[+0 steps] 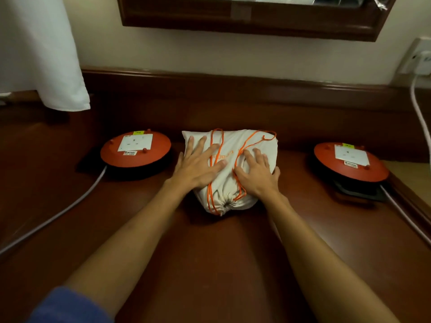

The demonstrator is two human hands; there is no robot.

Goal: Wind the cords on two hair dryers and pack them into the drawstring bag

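Note:
A cream drawstring bag (247,145) lies bulging in the middle of the dark wooden desk (210,252). Its mouth is cinched tight and points toward me, and orange cords (218,145) trail over its top. My left hand (198,163) lies flat on the bag's left side with straight, spread fingers. On the bag's right side rests my right hand (255,172), fingers bent slightly over the cloth and over an orange cord. The hair dryers are not visible; whatever fills the bag is hidden.
A red extension reel (135,151) sits left of the bag, another red reel (349,163) to its right, each with a grey cable (58,215) running toward me. A white curtain (42,52) hangs at back left. A wall socket (419,59) is at upper right.

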